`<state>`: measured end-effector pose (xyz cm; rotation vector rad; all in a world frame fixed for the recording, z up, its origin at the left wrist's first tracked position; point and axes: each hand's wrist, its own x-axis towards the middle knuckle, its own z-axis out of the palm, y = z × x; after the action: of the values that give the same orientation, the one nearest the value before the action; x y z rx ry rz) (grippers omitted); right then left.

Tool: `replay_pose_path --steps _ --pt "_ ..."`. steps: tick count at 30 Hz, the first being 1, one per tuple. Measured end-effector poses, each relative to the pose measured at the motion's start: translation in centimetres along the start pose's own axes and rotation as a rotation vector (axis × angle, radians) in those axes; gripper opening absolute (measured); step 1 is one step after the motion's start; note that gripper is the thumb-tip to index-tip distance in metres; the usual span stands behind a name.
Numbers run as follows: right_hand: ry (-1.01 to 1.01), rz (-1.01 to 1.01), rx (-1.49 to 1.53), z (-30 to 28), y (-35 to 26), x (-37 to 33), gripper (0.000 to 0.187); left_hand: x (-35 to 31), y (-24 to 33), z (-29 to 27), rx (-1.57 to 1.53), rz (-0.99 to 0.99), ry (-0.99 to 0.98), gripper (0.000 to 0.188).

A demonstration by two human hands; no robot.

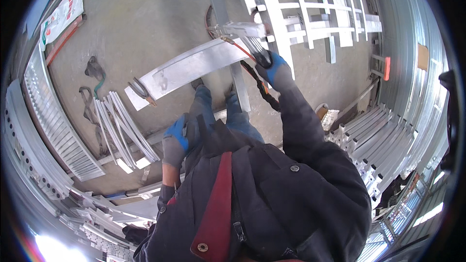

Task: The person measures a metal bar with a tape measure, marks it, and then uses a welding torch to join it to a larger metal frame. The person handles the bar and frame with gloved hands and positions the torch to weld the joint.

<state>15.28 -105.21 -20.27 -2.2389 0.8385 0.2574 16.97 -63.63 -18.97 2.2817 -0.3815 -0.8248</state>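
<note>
- We are looking straight down at our own legs and a concrete floor [145,14] in a metal workshop.
- Our right hand [272,68], in a blue-and-grey glove, is wrapped around the black handle of a welding torch [252,48]; its orange and black cable [259,82] hangs down past our wrist.
- The torch tip sits at the upper end of a long aluminium plate [189,68], where that plate meets a small bracket [242,30] on an upright rail [238,82].
- Our left hand [177,138], gloved the same way, hangs at our hip and holds nothing; the fingers seem loosely curled, though we cannot tell exactly.
- The plate runs slantwise in front of our knees, with pliers [141,90] lying at its lower left end.
- We judge the job partly done: finished ladder-like frames [310,9] lie beyond the plate, while loose strips [121,131] wait on the floor at our left.
- We see no arc or glow, so we cannot say whether this joint is finished.
</note>
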Motion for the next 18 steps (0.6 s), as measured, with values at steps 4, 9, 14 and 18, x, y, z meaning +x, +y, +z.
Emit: replay_pose_path --steps 4,9,14,18 --pt "0.068 0.126 0.37 -6.1 4.8 -10.6 0.041 1.0 3.8 1.7 0.019 0.072 -0.066 0.04" --pt "0.292 0.23 0.581 -12.3 15.4 -21.5 0.047 0.5 10.0 5.6 0.108 0.16 -0.121 0.035" --pt "0.628 0.338 0.636 -16.9 26.4 -30.0 0.053 -1.7 14.7 9.8 0.167 0.27 -0.192 0.035" --pt "0.969 0.339 0.698 -21.4 32.1 -36.1 0.047 -3.1 17.2 12.4 0.24 0.359 -0.209 0.037"
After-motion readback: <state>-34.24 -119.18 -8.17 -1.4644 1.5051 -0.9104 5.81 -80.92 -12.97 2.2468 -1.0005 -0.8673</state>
